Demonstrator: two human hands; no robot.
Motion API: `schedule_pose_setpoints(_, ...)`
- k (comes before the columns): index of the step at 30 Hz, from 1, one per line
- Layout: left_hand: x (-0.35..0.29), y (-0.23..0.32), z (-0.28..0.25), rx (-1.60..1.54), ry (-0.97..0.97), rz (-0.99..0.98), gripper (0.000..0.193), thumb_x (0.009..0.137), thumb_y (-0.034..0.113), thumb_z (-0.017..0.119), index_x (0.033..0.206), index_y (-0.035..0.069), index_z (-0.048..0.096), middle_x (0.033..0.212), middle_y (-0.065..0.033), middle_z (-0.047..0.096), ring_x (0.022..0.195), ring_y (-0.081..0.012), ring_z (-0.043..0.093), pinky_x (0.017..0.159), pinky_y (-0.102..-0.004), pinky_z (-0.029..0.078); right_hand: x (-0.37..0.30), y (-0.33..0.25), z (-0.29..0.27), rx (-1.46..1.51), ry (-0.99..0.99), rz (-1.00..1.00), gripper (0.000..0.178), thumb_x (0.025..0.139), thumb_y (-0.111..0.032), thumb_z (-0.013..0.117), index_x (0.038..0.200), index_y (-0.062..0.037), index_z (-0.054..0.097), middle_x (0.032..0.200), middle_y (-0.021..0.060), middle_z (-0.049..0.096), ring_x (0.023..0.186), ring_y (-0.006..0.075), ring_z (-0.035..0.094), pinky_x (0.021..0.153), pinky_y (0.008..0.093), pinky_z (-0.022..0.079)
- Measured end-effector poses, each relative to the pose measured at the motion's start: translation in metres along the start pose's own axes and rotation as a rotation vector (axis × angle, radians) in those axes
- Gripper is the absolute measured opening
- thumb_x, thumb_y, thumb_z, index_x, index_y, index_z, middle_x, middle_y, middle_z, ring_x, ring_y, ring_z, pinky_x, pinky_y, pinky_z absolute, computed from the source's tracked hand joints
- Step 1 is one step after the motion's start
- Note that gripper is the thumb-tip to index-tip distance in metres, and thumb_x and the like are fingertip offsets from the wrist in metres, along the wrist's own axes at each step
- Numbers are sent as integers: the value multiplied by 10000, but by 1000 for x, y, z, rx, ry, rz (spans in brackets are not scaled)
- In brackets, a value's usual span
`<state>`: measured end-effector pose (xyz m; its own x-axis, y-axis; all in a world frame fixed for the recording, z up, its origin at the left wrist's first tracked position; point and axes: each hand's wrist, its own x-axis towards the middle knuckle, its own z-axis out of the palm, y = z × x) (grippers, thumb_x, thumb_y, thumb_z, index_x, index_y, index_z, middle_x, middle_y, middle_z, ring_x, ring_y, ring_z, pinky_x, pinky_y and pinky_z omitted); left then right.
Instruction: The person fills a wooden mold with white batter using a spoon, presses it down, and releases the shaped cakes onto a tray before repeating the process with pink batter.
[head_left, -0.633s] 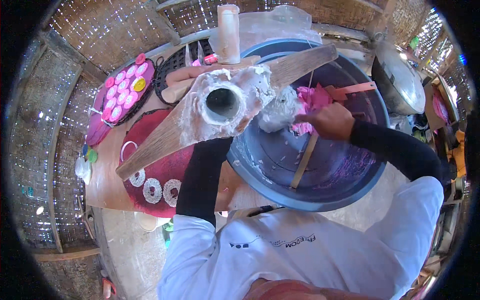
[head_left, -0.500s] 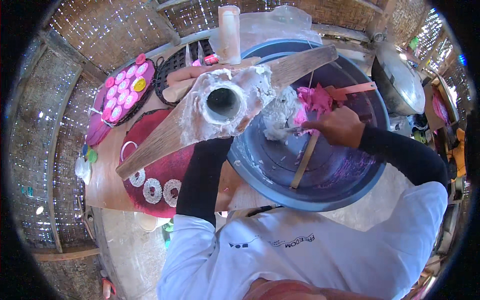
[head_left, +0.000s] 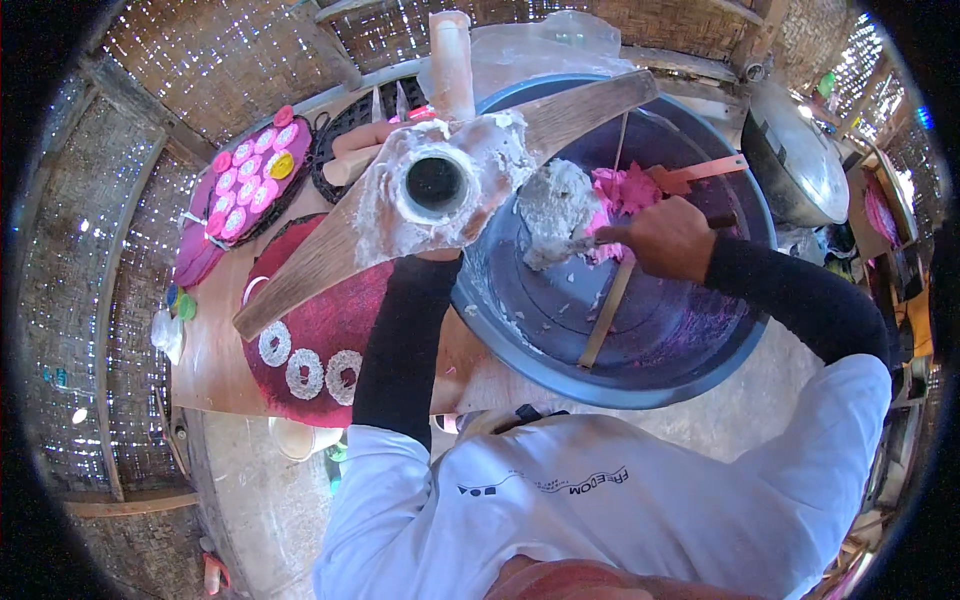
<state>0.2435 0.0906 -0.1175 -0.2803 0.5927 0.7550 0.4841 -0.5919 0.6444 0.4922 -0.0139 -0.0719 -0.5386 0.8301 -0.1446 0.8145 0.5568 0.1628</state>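
Observation:
My left hand (head_left: 376, 134) grips a wooden press (head_left: 320, 275) from behind. Its two long arms stretch out on either side of a round tube smeared with white dough. Most of that hand is hidden by the press; some fingers show above it. Over the large blue-grey basin (head_left: 545, 375), my right hand (head_left: 676, 240) is closed round a metal utensil with a dark wooden handle (head_left: 722, 220). A big lump of white dough (head_left: 556, 215) sits at the utensil's front end, which the dough mostly covers. Pink dough (head_left: 628, 190) lies just beyond it in the basin.
Across the basin runs a wooden stick (head_left: 608, 315), and a pink flat scraper (head_left: 705, 170) rests inside. White lacy rings lie on a red round mat (head_left: 325, 395) at left. Beyond are a pink tray (head_left: 250, 178) of dough rounds and an upright cylinder (head_left: 452, 65). A metal pot (head_left: 795, 155) stands right.
The white dough has gathered into a larger lump at the utensil in my right hand, which has risen slightly. My left hand and the press have shifted a little left.

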Motion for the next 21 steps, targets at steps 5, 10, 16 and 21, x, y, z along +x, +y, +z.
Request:
schedule_pose_setpoints(5,7,6,-3,-68,-126,-32,264,630,144,697,848,44,587,767,-70,581,722,-187,574,639,-314,444,24,1,11,39,50,140,380,699,-106,532,1045,-256,572,678,91,594,636,262,613,543,402,480)
schedule_pose_setpoints(10,30,10,-44,-166,-259,-107,265,617,149,714,823,37,590,739,-62,582,702,-186,575,624,-316,445,-22,15,-21,105,-40,-16,351,685,-126,537,1020,-218,586,788,114,612,733,280,612,621,405,492)
schedule_pose_setpoints(16,71,21,-112,-232,-209,-83,268,602,155,734,793,29,595,706,-54,584,678,-183,576,605,-317,447,-83,-13,-118,382,198,198,303,760,-94,483,1048,-88,574,905,158,607,788,325,591,722,374,469)
schedule_pose_setpoints(21,92,22,-128,-50,-210,94,273,589,160,751,768,22,598,678,-46,585,657,-182,577,590,-318,448,-81,-62,-158,486,439,206,258,767,-103,505,1003,-30,580,909,175,603,819,323,590,720,371,457)
